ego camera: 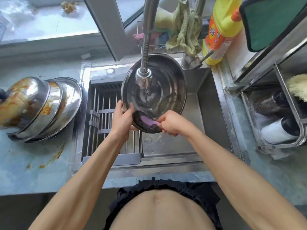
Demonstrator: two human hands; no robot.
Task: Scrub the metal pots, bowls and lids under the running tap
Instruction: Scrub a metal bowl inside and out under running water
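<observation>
Hands: L (122, 117) grips bowl (167, 83), R (171, 122) w/ sponge (147, 121) inside.

Bright daylight from the window (49, 22) at top left, washed out nearly to white. Glare on the stacked metal lids (44, 107), on the tap (144, 77) and along the sink rim (221, 97). Soft shadow under the arms, darker below the bench (33, 155) edge. Strong wide-angle bowing at the edges: rack (282, 113) at right and window frame bent and slanted. Mild softness throughout; slight motion blur at the right hand (172, 123) and purple sponge (148, 121). Corners smeared, detail lost at top left.
</observation>
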